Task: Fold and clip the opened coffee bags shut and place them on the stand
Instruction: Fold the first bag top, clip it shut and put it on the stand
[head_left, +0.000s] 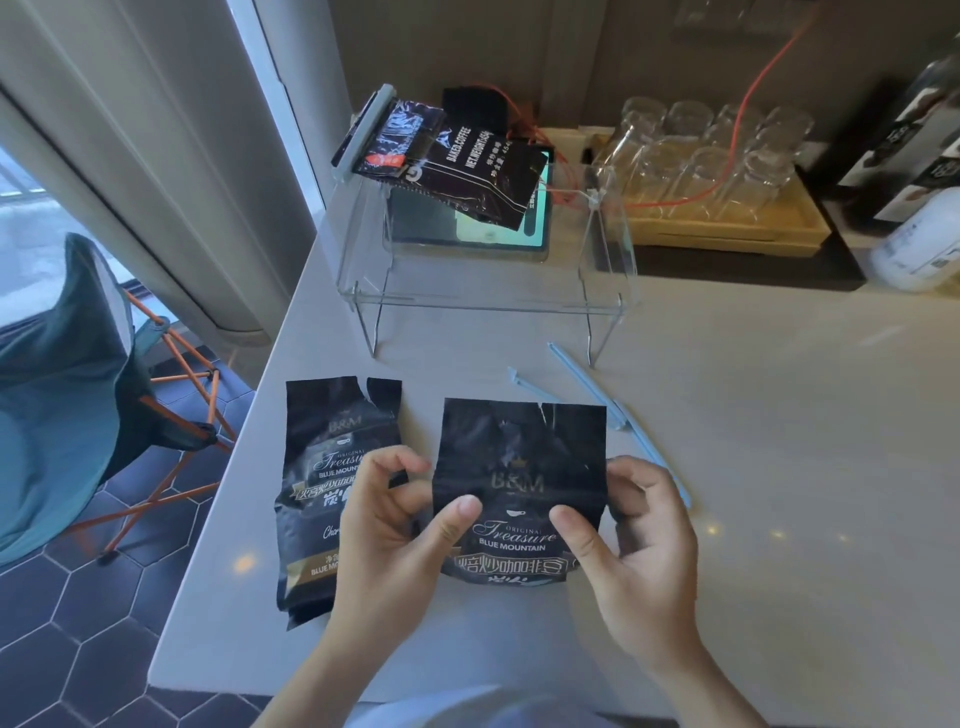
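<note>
While a teal folding chair (62, 395) w/ orange legs sits off the counter's left edge on dark hex floor tiles, the white counter (779, 467) carries everything else. Far left on it lies an opened black coffee bag (317, 499), flat, torn top pointing away, lower right part hidden behind the left hand (387, 535). That hand grips the left edge of a second opened bag (519, 467), thumb pressed on the front near the logo, other fingers curled behind/beside the edge; bag is held up in the centre, top still unfolded w/ a small tear notch. Right hand (639, 545) clamps the bag's right edge the same way: thumb on the front, fingers wrapped round the back. So both hands are closed on the same bag, approx. level w/ each other.

Further back, left of centre, a clear acrylic stand (488, 301) stands on thin legs; a third bag (467, 171), already closed w/ a pale clip (363, 135) along its folded end, lies tilted on top. A tablet w/ lit screen (467, 228) shows beneath the stand.

Right of the held bag, two loose light-blue clips lie on the counter: one (530, 387) partly hidden behind the bag's top, a longer one (618, 415) running diagonally toward the right hand. Back right: wooden tray (727, 228) of upturned glasses, an orange cable (737, 119) draped over it, and a white bottle (919, 244) at far right.
</note>
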